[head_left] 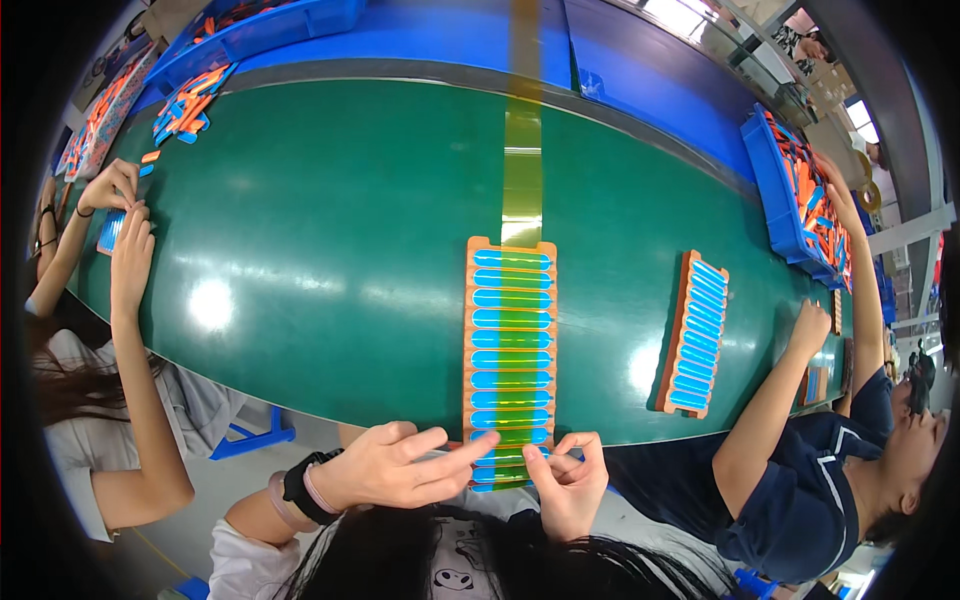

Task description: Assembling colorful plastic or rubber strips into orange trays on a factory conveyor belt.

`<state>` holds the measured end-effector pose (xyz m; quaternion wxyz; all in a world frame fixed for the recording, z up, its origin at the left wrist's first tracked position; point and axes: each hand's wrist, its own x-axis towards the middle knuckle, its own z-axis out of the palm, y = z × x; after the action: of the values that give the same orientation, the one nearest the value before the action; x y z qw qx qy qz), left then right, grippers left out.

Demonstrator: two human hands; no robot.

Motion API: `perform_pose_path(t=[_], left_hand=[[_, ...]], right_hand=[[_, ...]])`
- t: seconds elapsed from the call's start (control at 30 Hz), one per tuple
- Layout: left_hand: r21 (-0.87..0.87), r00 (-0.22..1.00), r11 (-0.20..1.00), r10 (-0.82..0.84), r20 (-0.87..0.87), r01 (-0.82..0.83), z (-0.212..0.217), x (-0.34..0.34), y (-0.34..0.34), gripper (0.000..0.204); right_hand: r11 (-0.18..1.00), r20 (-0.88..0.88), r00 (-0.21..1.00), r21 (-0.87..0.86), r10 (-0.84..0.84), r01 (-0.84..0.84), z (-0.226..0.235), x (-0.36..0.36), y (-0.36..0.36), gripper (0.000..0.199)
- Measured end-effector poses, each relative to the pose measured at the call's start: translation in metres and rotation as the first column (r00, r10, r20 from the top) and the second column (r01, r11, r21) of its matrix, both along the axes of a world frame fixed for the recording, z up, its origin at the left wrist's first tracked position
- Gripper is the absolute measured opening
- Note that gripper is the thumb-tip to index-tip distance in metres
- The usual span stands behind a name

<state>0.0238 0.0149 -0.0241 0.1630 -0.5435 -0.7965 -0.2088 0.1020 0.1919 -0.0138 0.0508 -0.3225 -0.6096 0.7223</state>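
An orange tray (pixel 511 246) filled with several blue oblong pieces lies lengthwise on the green belt (pixel 330 240) in front of me. A strip of yellow see-through tape (pixel 521 170) runs from the top of the picture down over the tray's middle. My left hand (pixel 392 467) stretches its forefinger onto the tape at the tray's near end. My right hand (pixel 566 480) pinches the tape's near end beside that finger.
A second orange tray of blue pieces (pixel 694 334) lies to the right, near a co-worker's hand (pixel 810 328). Another co-worker's hands (pixel 120 215) work at the left edge. Blue bins (pixel 795 190) of orange and blue parts stand at right and at the far left (pixel 260 30).
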Motion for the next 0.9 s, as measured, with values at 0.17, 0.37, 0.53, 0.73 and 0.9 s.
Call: perform_pose_path(t=[0.17,0.37,0.53,0.73,0.9], left_hand=[[-0.09,0.991,0.987,-0.137,-0.008,0.136,0.008,-0.013,-0.001,0.01],[-0.079,0.969,0.986,-0.126,0.214,0.146,0.013,-0.01,0.005,0.004],[-0.084,0.961,0.979,-0.164,0.224,0.187,0.026,-0.009,0.006,0.005],[-0.155,0.953,0.953,-0.225,0.204,0.259,0.043,-0.015,0.014,0.008],[-0.002,0.773,0.988,-0.119,0.623,0.153,0.052,-0.071,0.023,0.013]], right_hand=[[0.999,-0.008,0.999,0.025,0.038,-0.038,0.002,-0.001,-0.004,0.03],[0.962,0.044,0.976,0.164,0.215,-0.22,0.019,0.004,0.029,0.026],[0.857,-0.086,0.886,0.312,0.456,-0.411,0.041,-0.022,0.031,0.019],[0.68,0.153,0.795,0.439,0.588,-0.587,0.059,-0.049,0.018,0.025],[0.541,0.245,0.748,0.558,0.617,-0.629,0.059,-0.052,0.015,0.021]])
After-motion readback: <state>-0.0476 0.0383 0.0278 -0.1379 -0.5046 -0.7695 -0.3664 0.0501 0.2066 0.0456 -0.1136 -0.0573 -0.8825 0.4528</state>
